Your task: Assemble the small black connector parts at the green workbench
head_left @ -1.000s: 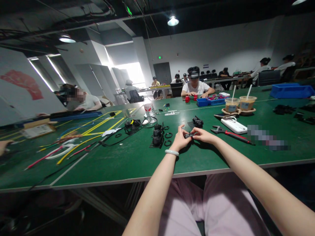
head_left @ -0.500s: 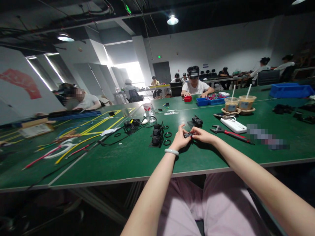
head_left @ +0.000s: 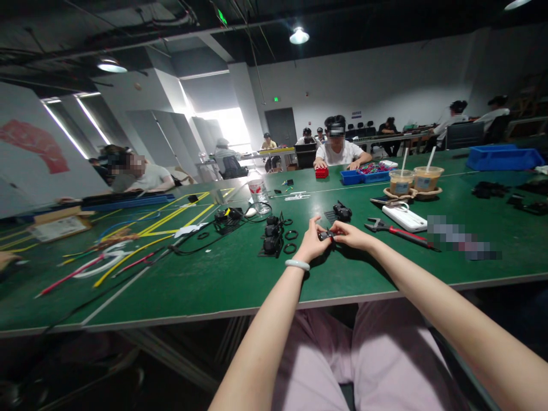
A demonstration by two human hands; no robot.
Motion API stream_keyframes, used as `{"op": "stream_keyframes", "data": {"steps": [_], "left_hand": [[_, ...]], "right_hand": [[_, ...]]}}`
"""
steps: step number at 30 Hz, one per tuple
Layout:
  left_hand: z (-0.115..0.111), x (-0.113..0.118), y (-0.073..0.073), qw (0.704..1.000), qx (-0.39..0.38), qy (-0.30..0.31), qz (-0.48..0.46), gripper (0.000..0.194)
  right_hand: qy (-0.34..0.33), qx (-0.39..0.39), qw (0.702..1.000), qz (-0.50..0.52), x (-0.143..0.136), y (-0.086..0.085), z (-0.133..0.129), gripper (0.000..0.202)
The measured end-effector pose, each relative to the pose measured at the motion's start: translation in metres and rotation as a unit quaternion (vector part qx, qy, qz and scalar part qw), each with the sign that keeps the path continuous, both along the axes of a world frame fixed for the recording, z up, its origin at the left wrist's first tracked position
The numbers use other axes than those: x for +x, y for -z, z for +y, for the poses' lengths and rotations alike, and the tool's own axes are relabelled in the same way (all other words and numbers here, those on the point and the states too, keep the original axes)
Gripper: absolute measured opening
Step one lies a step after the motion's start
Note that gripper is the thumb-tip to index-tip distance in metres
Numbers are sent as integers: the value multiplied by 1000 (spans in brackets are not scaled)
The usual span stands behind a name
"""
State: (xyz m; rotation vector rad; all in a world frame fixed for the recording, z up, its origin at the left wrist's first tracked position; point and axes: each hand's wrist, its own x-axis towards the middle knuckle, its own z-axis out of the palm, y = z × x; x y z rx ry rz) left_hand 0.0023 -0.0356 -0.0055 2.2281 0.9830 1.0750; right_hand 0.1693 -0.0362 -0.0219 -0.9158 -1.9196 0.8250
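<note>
Small black part (head_left: 325,235), just left of our landmark, the red-and-black-handled adjustable wrench (head_left: 406,235). We hold it low over the green table (head_left: 240,285); whether its underside touches the tabletop, we cannot tell.

Grip: fingers of our left hand (head_left: 314,242) are closed on the part's left side, one finger raised clear. Thumb and fingers of our right hand (head_left: 353,235), the hand nearer the wrench, come together on its right side. Both clamped, fingertips nearly meeting; much of the part is hidden between them. A pale bangle (head_left: 297,264) sits on our left wrist.

Handling, our judgement: light, probably rigid plastic, fine edges, perhaps a little slick. Shape too covered for us to be sure. Best held by its outer ends, thumb against fingertip, with modest pressure; thin sections could snap if we bent them. The left side seems good for steadying, the right for small turns.

Around the wrench: a black assembly (head_left: 341,211) lies left of its head and a little farther off. Well to its left, past our hands, we note three black rings (head_left: 291,239) beside a row of black units (head_left: 271,245). Just beyond the wrench, a white slab-shaped device (head_left: 405,218); farther beyond, two lidded drink cups (head_left: 401,184) with straws in a carrier.
</note>
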Motion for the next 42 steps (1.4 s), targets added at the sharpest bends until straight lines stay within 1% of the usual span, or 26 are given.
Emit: {"op": "stream_keyframes", "data": {"steps": [3,13,20,22,26,27,29,32,34,39,42], "left_hand": [[0,0,1,1000,5,4,-1,66],[-2,0,-2,1000,-6,7,0,67],[-4,1,-2,1000,-21,4,0,69],[-4,1,-1,1000,-20,8,4,71],[-6,0,-2,1000,0,14,6,72],[-7,0,-3,1000,5,16,5,73],[-8,-1,-4,1000,13,18,6,73],[-9,-1,-6,1000,22,15,7,71],[-9,-2,-6,1000,28,7,10,71],[-9,-3,-6,999,34,-10,30,69],[-9,-4,-6,998,37,-13,45,67]], "right_hand": [[-1,-9,1000,3,0,1,1,13],[-5,-19,1000,9,0,-5,-5,14],[-20,-68,997,41,1,-4,-5,20],[-32,-97,993,63,2,-5,-7,31],[-88,-143,981,97,2,-5,-10,67],[-97,-145,980,92,1,-4,-9,71],[-101,-141,982,76,0,-3,-8,69],[-83,-131,986,54,1,-2,-6,62],[-71,-127,989,39,6,-4,-5,61],[-39,-130,990,-27,30,-11,-5,62],[16,-122,991,-61,45,-12,-3,63]]}}
